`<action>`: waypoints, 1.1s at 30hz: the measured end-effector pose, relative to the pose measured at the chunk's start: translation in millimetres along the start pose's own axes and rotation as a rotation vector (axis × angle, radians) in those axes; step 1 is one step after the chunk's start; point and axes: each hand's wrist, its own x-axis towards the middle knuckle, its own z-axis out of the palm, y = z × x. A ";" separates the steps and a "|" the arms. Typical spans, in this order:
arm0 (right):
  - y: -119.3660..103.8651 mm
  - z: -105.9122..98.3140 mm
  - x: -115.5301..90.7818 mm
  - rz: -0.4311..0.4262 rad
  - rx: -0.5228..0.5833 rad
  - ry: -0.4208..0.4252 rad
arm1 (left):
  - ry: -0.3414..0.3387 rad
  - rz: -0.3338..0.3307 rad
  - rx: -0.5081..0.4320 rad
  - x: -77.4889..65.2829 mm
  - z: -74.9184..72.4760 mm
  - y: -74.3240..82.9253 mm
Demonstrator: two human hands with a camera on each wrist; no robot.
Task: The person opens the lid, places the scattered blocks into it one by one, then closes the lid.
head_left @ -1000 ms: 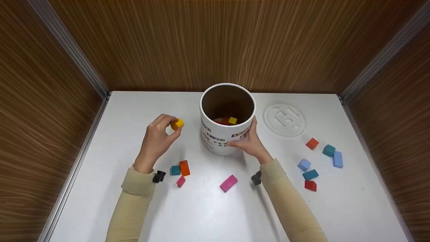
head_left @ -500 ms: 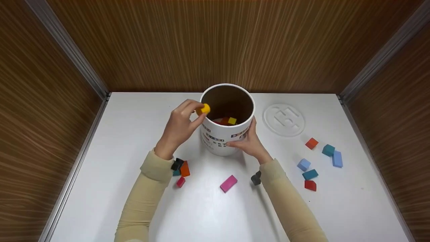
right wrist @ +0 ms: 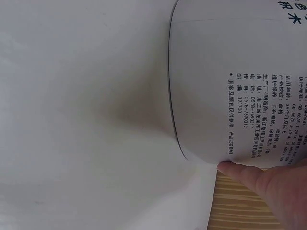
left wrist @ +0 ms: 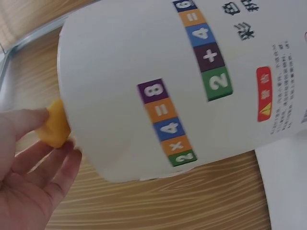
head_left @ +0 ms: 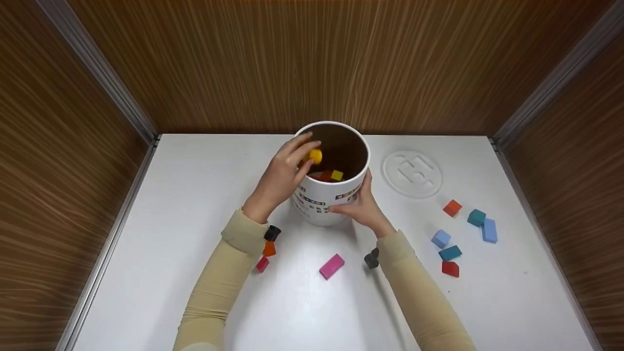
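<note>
We judge filling; release next. Left hand (head_left: 282, 171) half-open round yellow cylinder (head_left: 316, 156), hold unclear; right hand (head_left: 363, 202) grips white cylindrical tub (head_left: 317, 218).

white tub (left wrist: 206, 124), colored strips (left wrist: 168, 123): 2×4=8, 2+4=6
tub, red label (left wrist: 264, 94): 警告, warning triangle
tub, small print (right wrist: 245, 117): 电话 0578-7690317, 邮编 323700

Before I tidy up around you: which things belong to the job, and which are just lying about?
In the job:
yellow block, at the left hand
white tub, held by the right hand

Apparently lying about for now:
clear disc
pink block
other loose blocks
</note>
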 end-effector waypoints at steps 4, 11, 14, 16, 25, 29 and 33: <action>-5.6 0.7 -1.3 0.016 -0.016 -0.001 | 0.031 -0.007 0.028 -4.2 -1.1 -2.8; -3.5 0.9 -0.2 -0.011 0.023 -0.009 | 0.086 -0.079 0.058 -25.4 -15.2 -13.0; -2.9 1.0 -0.6 -0.020 0.037 -0.017 | 0.071 -0.130 0.070 -42.7 -20.2 -22.1; -2.7 0.9 -0.9 -0.018 0.034 -0.015 | 0.046 -0.173 0.084 -55.4 -22.4 -29.2; -2.1 0.8 -0.8 -0.022 0.020 -0.008 | -0.110 -0.358 0.073 -109.2 -28.3 -52.5; -2.6 0.8 -1.0 -0.018 0.018 -0.005 | -0.212 -0.453 0.028 -128.8 -27.8 -60.5; -2.1 0.6 -1.0 -0.023 0.028 -0.005 | -0.318 -0.549 -0.028 -145.0 -26.2 -67.1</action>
